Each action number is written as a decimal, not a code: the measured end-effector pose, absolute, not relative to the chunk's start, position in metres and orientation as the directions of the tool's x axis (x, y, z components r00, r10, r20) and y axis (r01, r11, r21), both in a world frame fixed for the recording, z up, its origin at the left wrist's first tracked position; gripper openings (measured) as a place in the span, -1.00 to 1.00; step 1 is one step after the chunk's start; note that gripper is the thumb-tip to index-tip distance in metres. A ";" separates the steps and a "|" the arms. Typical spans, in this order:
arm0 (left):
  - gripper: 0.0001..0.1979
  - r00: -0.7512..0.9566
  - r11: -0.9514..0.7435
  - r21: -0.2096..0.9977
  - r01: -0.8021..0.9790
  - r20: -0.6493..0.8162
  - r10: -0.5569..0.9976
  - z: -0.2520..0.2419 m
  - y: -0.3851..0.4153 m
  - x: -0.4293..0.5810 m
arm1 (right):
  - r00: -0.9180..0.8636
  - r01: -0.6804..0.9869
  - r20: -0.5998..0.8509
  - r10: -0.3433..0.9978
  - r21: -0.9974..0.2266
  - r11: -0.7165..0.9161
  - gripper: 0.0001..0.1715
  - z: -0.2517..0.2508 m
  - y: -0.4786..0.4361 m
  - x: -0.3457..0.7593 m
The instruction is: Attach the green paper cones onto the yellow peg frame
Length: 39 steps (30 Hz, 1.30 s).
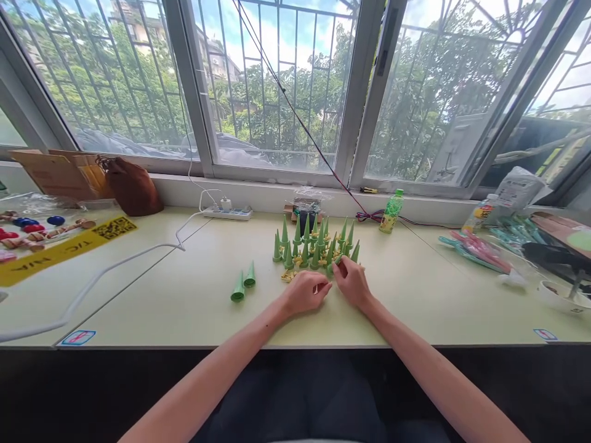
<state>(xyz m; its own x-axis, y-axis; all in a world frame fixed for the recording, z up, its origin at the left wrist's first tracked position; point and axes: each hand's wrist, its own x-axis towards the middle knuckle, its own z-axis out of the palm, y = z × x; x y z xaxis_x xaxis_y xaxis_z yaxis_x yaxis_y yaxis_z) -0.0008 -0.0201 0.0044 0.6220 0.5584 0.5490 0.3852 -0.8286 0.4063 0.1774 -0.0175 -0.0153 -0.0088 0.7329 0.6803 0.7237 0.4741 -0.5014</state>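
Observation:
Several green cones (305, 253) stand upright in a tight cluster on the table, with small yellow pieces (290, 276) among and in front of them. My right hand (353, 281) is at the cluster's front right edge, its fingers closed round a green cone (338, 259). Just in front of the cluster is my left hand (307, 290), thumb and fingertips pinched together; whatever they may hold is too small to name. Two more hollow green cones, a nearer one (237, 288) and a farther one (250, 275), lie tilted to the left of my left hand.
Behind the cluster sits a small box with clear plastic (306, 205). A green-capped bottle (391, 212) stands by the sill. A power strip (228, 213) and white cable (133, 256) are left; plastic-wrapped items (480, 251) and a white bowl (561, 298) are right.

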 end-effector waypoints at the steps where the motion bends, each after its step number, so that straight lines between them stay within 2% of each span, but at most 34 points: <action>1: -0.72 0.633 -0.831 0.401 0.386 0.540 0.555 0.004 -0.021 0.000 | -0.024 0.728 0.672 0.740 -0.495 0.474 -0.68 -0.015 -0.017 0.178; 14: -0.74 0.669 -0.851 0.352 0.391 0.526 0.525 0.001 -0.022 0.000 | -0.042 0.765 0.557 0.829 -0.517 0.385 -0.81 -0.025 -0.007 0.182; 18: -0.72 0.662 -0.860 0.284 0.424 0.550 0.509 0.004 -0.018 -0.006 | -0.038 0.769 0.538 0.842 -0.522 0.369 -0.83 -0.025 -0.007 0.182; 20: -0.70 0.639 -0.855 0.235 0.462 0.580 0.505 0.008 -0.013 -0.014 | -0.035 0.759 0.541 0.840 -0.533 0.374 -0.77 -0.025 -0.009 0.181; 24: -0.66 0.509 -0.761 0.183 0.622 0.644 0.571 0.022 -0.004 -0.047 | 0.019 0.690 0.590 0.807 -0.592 0.417 -0.54 -0.021 -0.015 0.178; 27: -0.72 0.267 -0.547 0.260 0.796 0.660 0.702 0.034 -0.002 -0.081 | 0.103 0.635 0.667 0.738 -0.615 0.467 -0.69 -0.017 -0.021 0.174; 29: -0.78 0.100 -0.371 0.325 0.870 0.620 0.778 0.038 -0.001 -0.104 | 0.105 0.623 0.695 0.711 -0.603 0.497 -0.82 -0.016 -0.024 0.171; 32: -0.79 0.065 -0.260 0.339 0.904 0.493 0.867 0.037 0.002 -0.127 | 0.033 0.637 0.710 0.703 -0.557 0.532 -0.92 -0.017 -0.027 0.167; 36: -0.75 0.126 -0.243 0.321 0.915 0.344 0.931 0.027 0.007 -0.136 | -0.120 0.636 0.691 0.713 -0.498 0.590 -0.92 -0.021 -0.027 0.165; 39: -0.74 0.170 -0.264 0.281 0.923 0.317 0.933 0.022 0.009 -0.132 | -0.189 0.635 0.666 0.722 -0.478 0.607 -0.90 -0.023 -0.026 0.165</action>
